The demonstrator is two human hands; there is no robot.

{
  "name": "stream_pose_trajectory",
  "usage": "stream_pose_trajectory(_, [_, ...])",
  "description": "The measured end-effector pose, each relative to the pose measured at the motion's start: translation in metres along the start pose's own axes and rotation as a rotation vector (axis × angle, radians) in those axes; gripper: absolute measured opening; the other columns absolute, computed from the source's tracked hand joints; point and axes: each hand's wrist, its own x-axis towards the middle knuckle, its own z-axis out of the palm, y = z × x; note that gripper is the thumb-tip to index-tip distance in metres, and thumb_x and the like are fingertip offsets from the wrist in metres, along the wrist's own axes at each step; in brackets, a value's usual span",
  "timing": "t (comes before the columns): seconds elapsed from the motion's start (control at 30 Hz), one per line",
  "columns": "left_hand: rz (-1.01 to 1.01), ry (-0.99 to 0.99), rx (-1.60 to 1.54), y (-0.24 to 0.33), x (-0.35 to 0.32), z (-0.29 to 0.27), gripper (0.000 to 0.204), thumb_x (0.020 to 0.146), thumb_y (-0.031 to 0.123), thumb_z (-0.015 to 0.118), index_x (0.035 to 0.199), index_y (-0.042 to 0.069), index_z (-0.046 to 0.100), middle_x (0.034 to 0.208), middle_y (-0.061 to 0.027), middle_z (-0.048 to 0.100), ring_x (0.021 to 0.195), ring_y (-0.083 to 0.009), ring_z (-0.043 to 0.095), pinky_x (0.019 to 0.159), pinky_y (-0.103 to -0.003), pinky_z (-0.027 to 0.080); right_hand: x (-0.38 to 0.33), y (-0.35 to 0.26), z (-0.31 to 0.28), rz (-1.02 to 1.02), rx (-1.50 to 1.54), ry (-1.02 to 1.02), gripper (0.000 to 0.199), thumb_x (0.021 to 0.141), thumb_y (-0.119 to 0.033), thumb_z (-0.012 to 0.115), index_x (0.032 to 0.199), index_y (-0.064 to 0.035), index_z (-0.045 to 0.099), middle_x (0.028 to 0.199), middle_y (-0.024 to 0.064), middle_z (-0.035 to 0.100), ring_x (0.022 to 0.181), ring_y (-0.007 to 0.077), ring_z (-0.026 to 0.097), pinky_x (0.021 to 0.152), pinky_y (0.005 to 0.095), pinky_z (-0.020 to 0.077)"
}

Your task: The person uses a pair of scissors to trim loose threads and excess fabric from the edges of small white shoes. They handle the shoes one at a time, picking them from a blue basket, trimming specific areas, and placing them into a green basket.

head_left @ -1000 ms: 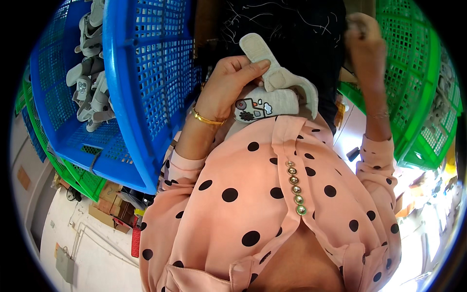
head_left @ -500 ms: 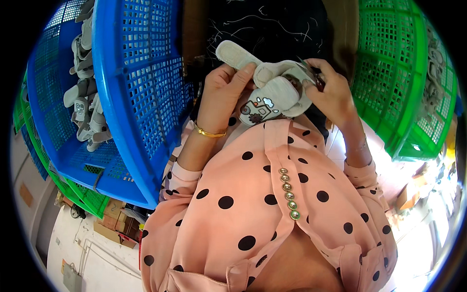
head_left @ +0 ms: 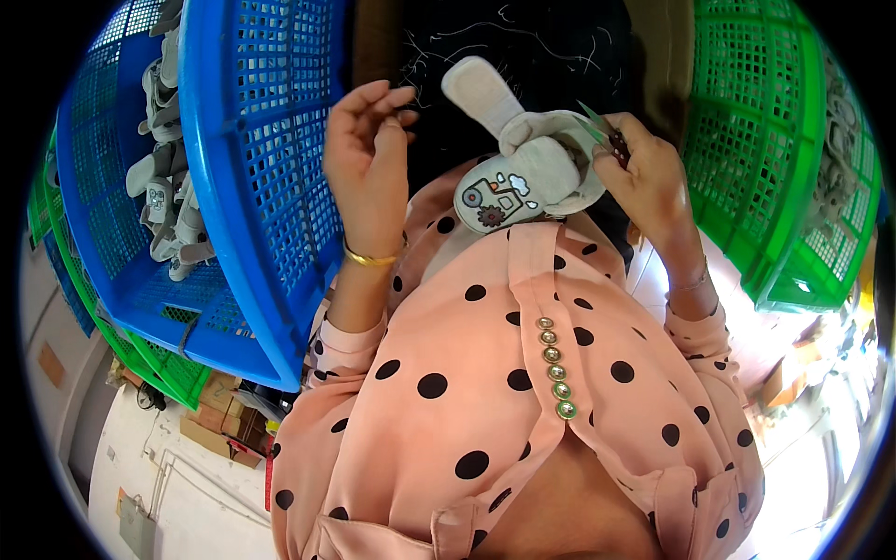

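Grey shoe with a machine motif on its toe, seen in the lap just beyond the near pink spotted shirt; its underside is hidden. The toe points left and near, the heel end lies right, and a pale strap extends toward the far side. Right hand: fingers closed round a small dark-handled cutter, its pointed blades beside the heel end; the grip is partly hidden, and whether the thumb touches the shoe cannot be told. Left hand, with a gold bracelet at the wrist: fingers loosely curled and slightly spread, clear of the shoe. To the left, a blue basket holds further grey shoes, overlapping and cut off above. To the right, a green basket contains pale items, hard to make out. Farthest, black cloth bears loose pale threads; its far limit is cut off.
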Motion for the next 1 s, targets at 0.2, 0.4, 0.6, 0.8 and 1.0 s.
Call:
stream_pose_trajectory(0.2, [0.888,-0.165,0.793,0.025,0.002,0.026,0.019,0.072,0.013,0.079,0.087,0.012,0.068,0.094,-0.0010,0.067,0.090,-0.0214,0.058,0.084,-0.035,0.041,0.002,-0.008,0.003,0.034,-0.101,-0.027,0.030,0.078,-0.018,0.062,0.101,0.0007,0.064,0.073,0.0172,0.066,0.069,0.0338,0.065,0.064,0.0390,0.0517])
stream_pose_trajectory(0.4, [0.929,-0.234,0.951,-0.006,0.030,0.027,0.009,0.073,0.017,0.074,0.079,0.016,0.068,0.084,0.0011,0.065,0.086,-0.0216,0.058,0.077,-0.036,0.042,0.002,-0.003,0.005,0.014,-0.128,0.005,0.031,0.078,-0.019,0.062,0.103,-0.0007,0.064,0.074,0.0166,0.066,0.069,0.0338,0.065,0.065,0.0393,0.0517])
stream_pose_trajectory(0.6, [0.870,0.220,1.005,0.009,0.049,-0.011,0.013,0.077,0.019,0.076,0.082,0.014,0.065,0.089,-0.0011,0.065,0.087,-0.0243,0.058,0.079,-0.039,0.043,0.003,-0.004,0.001,0.066,-0.072,-0.022,0.032,0.078,-0.021,0.062,0.102,-0.0004,0.065,0.074,0.0161,0.067,0.068,0.0328,0.064,0.065,0.0381,0.0515])
stream_pose_trajectory(0.8, [0.926,-0.041,0.891,0.026,0.019,0.012,0.016,0.070,0.019,0.077,0.084,0.015,0.070,0.092,0.0015,0.066,0.095,-0.0203,0.057,0.087,-0.037,0.041,0.007,-0.009,0.001,0.062,-0.088,-0.055,0.032,0.078,-0.022,0.062,0.103,-0.0012,0.064,0.071,0.0158,0.066,0.066,0.0327,0.065,0.063,0.0384,0.0515])
stream_pose_trajectory(1.0, [0.906,-0.249,0.981,-0.001,0.027,0.030,0.007,0.075,0.013,0.072,0.081,0.015,0.069,0.088,0.0016,0.065,0.093,-0.0220,0.057,0.090,-0.040,0.041,0.004,-0.006,0.008,-0.001,-0.130,0.002,0.033,0.078,-0.023,0.062,0.104,-0.0025,0.064,0.071,0.0159,0.067,0.066,0.0325,0.066,0.062,0.0392,0.0521])
